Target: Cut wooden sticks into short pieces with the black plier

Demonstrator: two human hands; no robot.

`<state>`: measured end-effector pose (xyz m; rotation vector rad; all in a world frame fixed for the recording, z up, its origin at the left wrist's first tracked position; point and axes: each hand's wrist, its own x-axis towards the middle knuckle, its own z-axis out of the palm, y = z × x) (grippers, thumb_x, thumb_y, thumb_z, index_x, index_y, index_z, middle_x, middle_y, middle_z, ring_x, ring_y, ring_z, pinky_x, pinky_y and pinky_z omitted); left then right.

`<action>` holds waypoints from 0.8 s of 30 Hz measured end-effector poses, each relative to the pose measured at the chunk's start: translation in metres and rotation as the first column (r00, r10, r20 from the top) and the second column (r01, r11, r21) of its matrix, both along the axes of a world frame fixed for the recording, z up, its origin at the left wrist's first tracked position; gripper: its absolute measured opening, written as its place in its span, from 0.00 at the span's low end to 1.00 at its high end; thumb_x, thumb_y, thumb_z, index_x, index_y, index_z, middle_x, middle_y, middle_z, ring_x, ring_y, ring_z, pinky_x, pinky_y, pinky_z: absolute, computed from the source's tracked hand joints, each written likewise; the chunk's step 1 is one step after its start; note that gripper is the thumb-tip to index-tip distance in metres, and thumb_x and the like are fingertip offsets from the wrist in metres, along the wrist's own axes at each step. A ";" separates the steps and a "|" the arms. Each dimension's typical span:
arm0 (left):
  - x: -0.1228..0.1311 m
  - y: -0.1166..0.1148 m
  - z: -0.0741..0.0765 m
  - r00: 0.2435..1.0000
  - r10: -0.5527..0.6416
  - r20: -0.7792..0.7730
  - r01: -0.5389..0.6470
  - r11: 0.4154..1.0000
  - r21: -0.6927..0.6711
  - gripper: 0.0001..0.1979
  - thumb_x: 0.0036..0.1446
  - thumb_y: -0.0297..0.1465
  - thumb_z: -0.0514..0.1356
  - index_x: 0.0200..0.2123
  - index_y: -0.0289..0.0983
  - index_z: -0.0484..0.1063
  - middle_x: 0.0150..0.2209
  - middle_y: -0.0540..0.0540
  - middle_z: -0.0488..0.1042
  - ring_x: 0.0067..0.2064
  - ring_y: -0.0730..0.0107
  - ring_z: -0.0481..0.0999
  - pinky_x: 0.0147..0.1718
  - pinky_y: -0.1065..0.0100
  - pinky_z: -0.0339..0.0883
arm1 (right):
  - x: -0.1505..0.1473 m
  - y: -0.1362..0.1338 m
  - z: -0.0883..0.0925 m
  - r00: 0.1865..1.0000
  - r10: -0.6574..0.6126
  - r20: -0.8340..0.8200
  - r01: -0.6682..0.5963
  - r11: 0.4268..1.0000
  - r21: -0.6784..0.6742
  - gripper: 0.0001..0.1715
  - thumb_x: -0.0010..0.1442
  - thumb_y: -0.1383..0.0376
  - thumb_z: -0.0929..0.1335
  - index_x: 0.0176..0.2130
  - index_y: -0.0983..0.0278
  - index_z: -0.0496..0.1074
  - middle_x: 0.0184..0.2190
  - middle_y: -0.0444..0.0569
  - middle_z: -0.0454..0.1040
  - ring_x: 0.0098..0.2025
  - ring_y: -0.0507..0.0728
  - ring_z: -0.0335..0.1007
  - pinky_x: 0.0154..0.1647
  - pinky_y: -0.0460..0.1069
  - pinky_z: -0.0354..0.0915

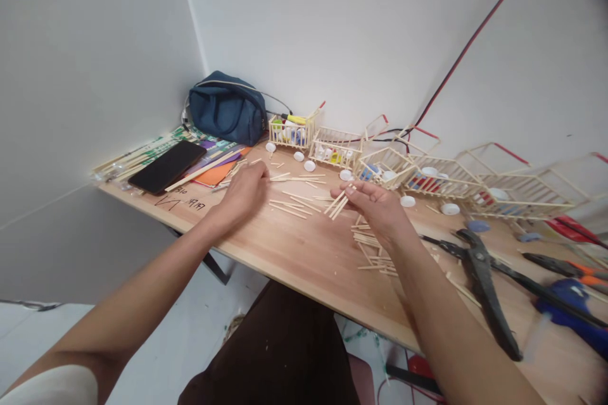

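Note:
My right hand is closed on a small bundle of thin wooden sticks, which poke out to the left above the wooden table. My left hand rests knuckles up on the table, its fingers curled down over loose sticks; what they hold, if anything, is hidden. More sticks lie in a heap under my right wrist.
Several small stick-built carts stand in a row along the wall, with white caps beside them. A blue bag and a black phone sit at the left. Black pliers, a blue glue gun and orange-handled cutters lie at the right.

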<state>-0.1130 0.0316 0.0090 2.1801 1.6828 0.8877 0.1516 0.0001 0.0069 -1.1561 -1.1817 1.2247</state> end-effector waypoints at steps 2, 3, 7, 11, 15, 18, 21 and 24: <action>0.013 -0.003 0.001 0.941 -0.078 0.328 0.129 0.982 -0.136 0.07 0.53 0.27 0.57 0.35 0.32 0.73 0.31 0.43 0.76 0.34 0.65 0.73 0.35 0.66 0.65 | -0.003 -0.001 -0.001 1.000 0.002 0.016 -0.001 1.000 -0.008 0.24 0.43 0.51 0.77 0.36 0.64 0.77 0.35 0.52 0.82 0.41 0.58 0.79 0.47 0.53 0.71; 0.022 -0.005 0.001 0.867 -0.097 0.489 0.231 0.948 -0.221 0.08 0.53 0.28 0.59 0.37 0.32 0.74 0.30 0.44 0.77 0.32 0.68 0.74 0.33 0.68 0.65 | -0.004 -0.001 -0.001 1.000 0.006 0.020 -0.006 1.000 -0.008 0.24 0.43 0.51 0.77 0.36 0.64 0.77 0.35 0.52 0.82 0.41 0.58 0.78 0.46 0.53 0.71; 0.058 -0.013 -0.001 0.613 -0.011 0.790 0.505 0.774 -0.381 0.10 0.48 0.31 0.65 0.34 0.30 0.75 0.28 0.45 0.77 0.26 0.76 0.71 0.28 0.72 0.63 | -0.004 0.000 -0.003 0.998 0.033 0.051 -0.035 0.999 0.032 0.24 0.45 0.51 0.76 0.36 0.64 0.78 0.35 0.51 0.81 0.38 0.56 0.78 0.44 0.52 0.70; 0.081 -0.018 0.002 0.602 0.011 0.798 0.524 0.750 -0.405 0.08 0.45 0.30 0.68 0.26 0.31 0.73 0.24 0.47 0.75 0.21 0.80 0.67 0.23 0.75 0.60 | -0.002 0.001 -0.004 0.999 0.032 0.043 -0.034 0.999 0.043 0.23 0.45 0.51 0.76 0.35 0.64 0.78 0.34 0.49 0.81 0.35 0.55 0.77 0.45 0.52 0.71; 0.088 -0.017 0.008 0.660 -0.017 0.751 0.501 0.755 -0.422 0.07 0.46 0.30 0.65 0.23 0.31 0.73 0.23 0.47 0.75 0.20 0.81 0.66 0.21 0.76 0.58 | -0.001 0.003 -0.006 0.999 0.032 0.018 -0.033 0.998 0.050 0.22 0.45 0.51 0.76 0.35 0.64 0.78 0.34 0.49 0.81 0.36 0.56 0.78 0.47 0.54 0.71; 0.088 -0.016 0.009 0.691 -0.024 0.722 0.472 0.772 -0.427 0.07 0.47 0.29 0.64 0.21 0.31 0.73 0.21 0.49 0.72 0.19 0.82 0.63 0.19 0.76 0.55 | 0.000 0.004 -0.008 0.999 0.039 -0.012 -0.039 0.998 0.054 0.22 0.45 0.52 0.76 0.36 0.63 0.77 0.34 0.49 0.81 0.35 0.57 0.78 0.47 0.55 0.71; 0.089 -0.015 0.008 0.705 -0.032 0.709 0.457 0.784 -0.419 0.08 0.48 0.28 0.63 0.20 0.31 0.72 0.18 0.52 0.68 0.18 0.83 0.61 0.18 0.77 0.53 | 0.000 0.005 -0.011 0.998 0.050 -0.027 -0.049 0.998 0.043 0.20 0.46 0.53 0.76 0.36 0.63 0.77 0.34 0.49 0.81 0.34 0.56 0.78 0.45 0.54 0.71; 0.091 -0.014 0.006 0.693 -0.035 0.720 0.482 0.766 -0.426 0.08 0.49 0.26 0.62 0.20 0.32 0.71 0.19 0.50 0.71 0.19 0.82 0.65 0.19 0.76 0.57 | 0.000 0.005 -0.011 0.998 0.052 -0.042 -0.051 0.998 0.031 0.20 0.45 0.53 0.77 0.35 0.63 0.77 0.32 0.49 0.81 0.32 0.56 0.78 0.45 0.54 0.72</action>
